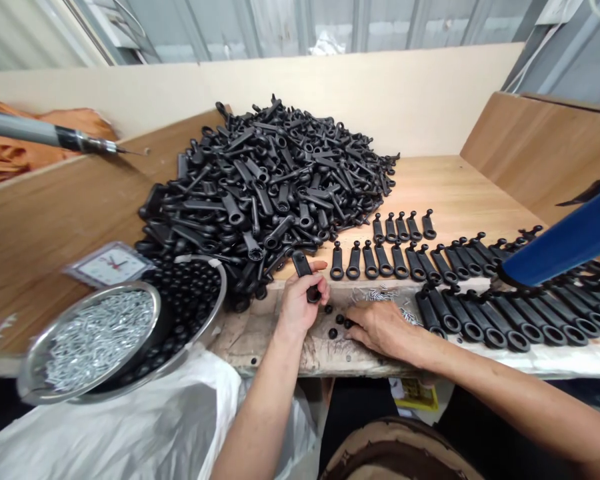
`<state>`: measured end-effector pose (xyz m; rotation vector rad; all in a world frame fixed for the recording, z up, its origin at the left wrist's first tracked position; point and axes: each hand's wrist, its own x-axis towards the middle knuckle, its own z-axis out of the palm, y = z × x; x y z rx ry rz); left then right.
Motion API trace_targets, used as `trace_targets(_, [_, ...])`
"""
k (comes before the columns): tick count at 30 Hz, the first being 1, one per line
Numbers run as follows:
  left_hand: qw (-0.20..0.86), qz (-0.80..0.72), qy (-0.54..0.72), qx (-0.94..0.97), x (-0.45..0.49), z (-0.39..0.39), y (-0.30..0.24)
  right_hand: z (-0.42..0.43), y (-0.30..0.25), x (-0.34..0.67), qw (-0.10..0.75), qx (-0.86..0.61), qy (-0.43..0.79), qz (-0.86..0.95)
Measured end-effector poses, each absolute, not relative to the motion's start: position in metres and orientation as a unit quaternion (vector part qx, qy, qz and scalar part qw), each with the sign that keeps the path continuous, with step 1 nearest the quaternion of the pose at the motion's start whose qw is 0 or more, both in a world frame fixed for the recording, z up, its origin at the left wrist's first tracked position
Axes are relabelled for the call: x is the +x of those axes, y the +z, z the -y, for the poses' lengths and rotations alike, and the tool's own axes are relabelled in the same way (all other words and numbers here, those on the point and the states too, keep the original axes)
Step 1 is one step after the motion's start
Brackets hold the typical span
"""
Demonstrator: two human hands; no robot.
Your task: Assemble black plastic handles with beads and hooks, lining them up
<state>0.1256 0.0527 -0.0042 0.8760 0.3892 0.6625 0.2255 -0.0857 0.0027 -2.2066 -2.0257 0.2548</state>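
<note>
My left hand (300,300) is closed around a black plastic handle (305,270), held upright at the near edge of the wooden bench. My right hand (380,327) lies low on the bench beside it, fingertips pinched over small black round caps (333,332). A scatter of small silver pins (380,293) lies just beyond my right hand. A large heap of the same black handles (275,180) rises behind my left hand.
Rows of black handles (480,293) are laid out to the right. A metal bowl of silver pins (97,337) sits in a bowl of black caps (190,293) at the left, by a small clock (110,265). A blue tool (565,240) hangs at right, a screwdriver (60,137) at left.
</note>
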Motion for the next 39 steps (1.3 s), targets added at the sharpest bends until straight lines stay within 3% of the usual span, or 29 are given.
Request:
trace_targets(6, [0.829, -0.201, 0.315, 0.416, 0.126, -0.052, -0.002, 0.084, 0.002, 0.226, 0.113, -0.732, 0.105, 0.663])
trace_targets(13, [0.741, -0.256, 0.321, 0.531, 0.131, -0.042, -0.008, 0.071, 0.022, 0.237, 0.435, -0.67, 0.235, 0.554])
trace_targets(17, [0.641, -0.253, 0.326, 0.647, 0.132, -0.039, -0.018, 0.055, 0.029, 0.237, 0.53, -0.638, 0.276, 0.485])
trace_targets(30, [0.571, -0.272, 0.338, 0.697, 0.133, -0.037, -0.015, 0.056, 0.032, 0.232, 0.603, -0.597, 0.327, 0.415])
trace_targets(34, [0.578, -0.272, 0.342, 0.689, 0.133, -0.036, -0.016, 0.053, 0.025, 0.228, 0.588, -0.636, 0.22, 0.449])
trace_targets(39, [0.606, -0.268, 0.333, 0.671, 0.135, -0.035, -0.021, 0.044, 0.011, 0.229, 0.522, -0.654, -0.01, 0.547])
